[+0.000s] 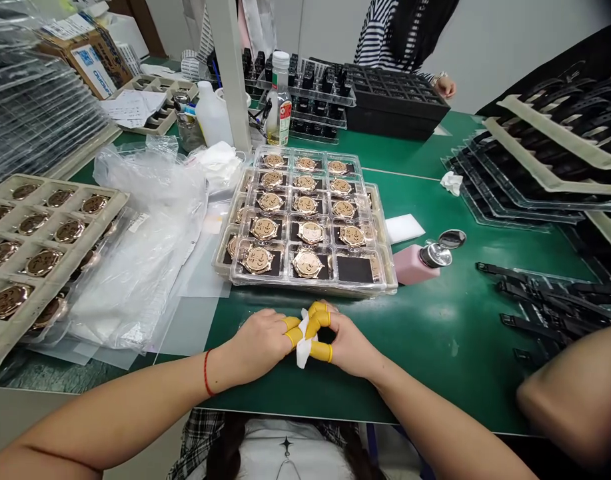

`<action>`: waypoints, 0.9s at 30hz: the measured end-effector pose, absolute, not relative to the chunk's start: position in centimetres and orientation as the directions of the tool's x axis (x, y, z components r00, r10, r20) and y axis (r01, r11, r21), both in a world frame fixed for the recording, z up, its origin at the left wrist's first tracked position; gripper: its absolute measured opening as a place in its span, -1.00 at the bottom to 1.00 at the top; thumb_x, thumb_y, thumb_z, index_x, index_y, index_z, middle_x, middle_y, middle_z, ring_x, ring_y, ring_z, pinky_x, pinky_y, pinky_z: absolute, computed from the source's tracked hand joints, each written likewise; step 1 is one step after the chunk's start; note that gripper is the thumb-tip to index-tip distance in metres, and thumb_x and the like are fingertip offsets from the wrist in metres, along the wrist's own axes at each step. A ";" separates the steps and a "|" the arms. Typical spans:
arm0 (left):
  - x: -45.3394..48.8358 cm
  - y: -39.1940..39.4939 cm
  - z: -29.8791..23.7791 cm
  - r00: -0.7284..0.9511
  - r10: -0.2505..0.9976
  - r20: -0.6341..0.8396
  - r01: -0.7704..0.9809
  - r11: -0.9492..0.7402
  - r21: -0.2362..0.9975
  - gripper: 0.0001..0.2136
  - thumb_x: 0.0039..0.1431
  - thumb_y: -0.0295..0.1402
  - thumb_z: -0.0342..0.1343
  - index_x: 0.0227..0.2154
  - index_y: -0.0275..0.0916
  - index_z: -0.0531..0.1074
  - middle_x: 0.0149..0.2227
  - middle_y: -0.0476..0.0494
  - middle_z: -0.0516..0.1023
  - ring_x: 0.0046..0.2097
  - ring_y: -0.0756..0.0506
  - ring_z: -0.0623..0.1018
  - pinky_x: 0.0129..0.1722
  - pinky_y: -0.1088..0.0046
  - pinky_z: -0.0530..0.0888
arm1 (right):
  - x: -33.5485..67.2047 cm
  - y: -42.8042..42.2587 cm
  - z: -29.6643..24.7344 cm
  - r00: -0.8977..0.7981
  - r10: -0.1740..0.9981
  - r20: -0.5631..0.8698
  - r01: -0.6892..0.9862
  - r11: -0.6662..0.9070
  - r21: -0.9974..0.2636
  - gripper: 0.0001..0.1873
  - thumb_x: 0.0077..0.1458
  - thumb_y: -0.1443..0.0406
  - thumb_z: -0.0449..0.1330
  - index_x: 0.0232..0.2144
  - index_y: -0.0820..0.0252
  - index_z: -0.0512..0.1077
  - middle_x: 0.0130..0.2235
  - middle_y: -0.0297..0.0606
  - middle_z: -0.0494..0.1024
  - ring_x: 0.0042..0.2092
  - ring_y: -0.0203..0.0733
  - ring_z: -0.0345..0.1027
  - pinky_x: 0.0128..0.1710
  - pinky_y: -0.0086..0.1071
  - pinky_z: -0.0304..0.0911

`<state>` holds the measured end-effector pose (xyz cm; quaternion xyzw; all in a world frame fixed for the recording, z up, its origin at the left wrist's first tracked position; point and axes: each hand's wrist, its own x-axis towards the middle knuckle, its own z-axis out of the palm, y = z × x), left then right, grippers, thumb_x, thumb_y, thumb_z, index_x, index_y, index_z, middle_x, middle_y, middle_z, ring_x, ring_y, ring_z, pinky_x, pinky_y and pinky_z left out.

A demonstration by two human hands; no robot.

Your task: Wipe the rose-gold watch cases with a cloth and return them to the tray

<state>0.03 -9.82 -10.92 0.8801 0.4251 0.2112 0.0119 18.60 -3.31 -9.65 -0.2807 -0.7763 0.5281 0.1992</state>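
My right hand, with yellow finger cots, pinches a small white wipe just above the table's front edge. Against it is my left hand, its fingers closed and also in yellow cots; whatever lies between them is hidden by the fingers and the wipe. Just beyond both hands stands a stack of clear plastic trays with rose-gold watch cases, backs upward. In the top tray, the front right compartment shows only its dark bottom.
A pink pump bottle and a white pad are right of the trays. Black straps lie farther right, near another person's arm. Plastic bags and another watch-case tray cover the left.
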 end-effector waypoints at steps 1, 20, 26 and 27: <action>0.0 -9.8 -11.0 0.559 0.751 0.352 0.739 -0.644 0.200 -0.66 0.26 -0.54 -0.17 -0.58 -0.27 0.38 -0.57 -0.07 0.42 -0.51 -0.04 0.38 -0.49 0.42 0.23 | 18.6 -3.4 -9.7 -0.764 0.645 0.027 0.230 0.311 -0.922 -0.73 -0.02 0.15 0.30 -0.55 0.16 0.34 -0.43 -0.33 0.38 -0.28 -0.17 0.25 -0.07 -0.15 0.09; -0.5 -9.0 -10.3 0.373 0.698 0.611 0.487 -0.708 0.511 -0.76 0.33 -0.33 -0.13 -0.40 -0.26 0.37 -0.49 -0.10 0.51 -0.47 -0.02 0.42 -0.37 0.45 0.36 | 19.6 -3.0 -8.2 -0.785 0.598 0.162 -0.051 0.199 -0.979 -0.90 0.05 0.21 0.27 -0.35 0.06 0.54 -0.32 -0.29 0.40 -0.23 -0.23 0.31 -0.16 -0.27 0.27; -0.6 -9.4 -10.0 0.370 0.723 0.583 0.526 -0.680 0.510 -0.70 0.36 -0.31 -0.19 -0.40 -0.26 0.38 -0.49 -0.10 0.49 -0.48 -0.02 0.41 -0.41 0.45 0.33 | 19.2 -3.6 -9.0 -0.706 0.591 0.391 -0.082 0.480 -0.873 -0.79 0.14 0.22 0.20 -0.15 -0.13 0.51 -0.32 -0.32 0.37 -0.23 -0.24 0.32 -0.09 -0.24 0.30; -0.6 -9.4 -9.9 0.377 0.717 0.586 0.528 -0.687 0.500 -0.70 0.36 -0.31 -0.19 -0.38 -0.26 0.40 -0.45 -0.12 0.52 -0.46 -0.03 0.42 -0.40 0.45 0.33 | 19.2 -3.6 -9.0 -0.694 0.572 0.437 -0.080 0.542 -0.837 -0.77 0.16 0.24 0.18 -0.13 -0.15 0.50 -0.32 -0.32 0.37 -0.23 -0.24 0.32 -0.05 -0.20 0.28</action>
